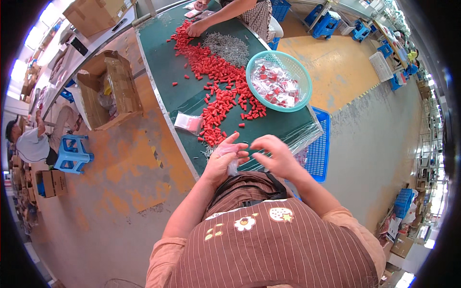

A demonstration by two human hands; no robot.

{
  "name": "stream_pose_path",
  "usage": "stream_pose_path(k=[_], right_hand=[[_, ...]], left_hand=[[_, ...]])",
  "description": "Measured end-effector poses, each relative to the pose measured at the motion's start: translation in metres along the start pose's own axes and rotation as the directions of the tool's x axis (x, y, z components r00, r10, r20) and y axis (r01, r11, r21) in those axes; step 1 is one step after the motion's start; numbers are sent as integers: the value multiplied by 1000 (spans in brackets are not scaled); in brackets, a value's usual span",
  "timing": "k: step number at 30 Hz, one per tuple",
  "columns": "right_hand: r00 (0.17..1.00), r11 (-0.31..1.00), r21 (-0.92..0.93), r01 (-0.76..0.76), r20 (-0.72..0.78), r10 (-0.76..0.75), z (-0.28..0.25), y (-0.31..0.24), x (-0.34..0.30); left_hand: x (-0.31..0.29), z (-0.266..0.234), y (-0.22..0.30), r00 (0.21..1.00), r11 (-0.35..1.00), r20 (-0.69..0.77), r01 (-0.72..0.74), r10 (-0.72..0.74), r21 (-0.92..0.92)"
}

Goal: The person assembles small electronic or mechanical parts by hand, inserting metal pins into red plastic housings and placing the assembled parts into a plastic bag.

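Note:
At the near edge of the green table [189, 103], my left hand [218, 165] is closed on a small clear plastic bag [233, 167] with a pinkish upper part. Its contents cannot be made out. My right hand [277, 157] is just to the right, fingers curved and apart, with nothing visible in it. Beyond my hands spreads a long heap of red tapered plastic caps [223, 106]. A stack of flat clear bags with pink edges [188, 123] lies left of the caps. Some thin metal pieces [209, 152] lie beside my left hand.
A turquoise basket [306, 96] full of small packets stands on the table's right side. Behind it lies a pile of grey screws or nails [225, 48]. A co-worker's hand [196, 30] reaches into the caps. A blue crate [318, 158] sits at right, an open carton [126, 91] at left.

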State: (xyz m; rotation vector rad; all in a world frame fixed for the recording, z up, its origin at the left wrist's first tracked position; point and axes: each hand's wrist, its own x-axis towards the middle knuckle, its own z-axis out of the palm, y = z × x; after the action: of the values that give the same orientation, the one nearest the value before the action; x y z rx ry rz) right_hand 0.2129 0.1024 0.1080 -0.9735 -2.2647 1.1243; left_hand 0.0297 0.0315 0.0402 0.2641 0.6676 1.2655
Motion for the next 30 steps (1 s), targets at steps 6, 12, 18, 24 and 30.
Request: stream_pose_path(k=[6, 12, 18, 24, 30], right_hand=[[988, 979, -164, 121, -76, -135, 32, -7, 15], [999, 996, 80, -28, 34, 26, 43, 9, 19], [972, 874, 425, -236, 88, 220, 47, 37, 13], [954, 812, 503, -298, 137, 265, 43, 32, 14], [930, 717, 593, -366, 206, 304, 51, 41, 12]], left_hand=[[-6, 2, -1, 990, 964, -57, -113, 131, 240], [-11, -3, -5, 992, 962, -46, -104, 119, 254], [-14, 5, 0, 990, 974, -123, -43, 71, 221], [-9, -1, -5, 972, 979, -217, -43, 87, 201], [-5, -9, -14, 965, 930, -202, -89, 170, 356]])
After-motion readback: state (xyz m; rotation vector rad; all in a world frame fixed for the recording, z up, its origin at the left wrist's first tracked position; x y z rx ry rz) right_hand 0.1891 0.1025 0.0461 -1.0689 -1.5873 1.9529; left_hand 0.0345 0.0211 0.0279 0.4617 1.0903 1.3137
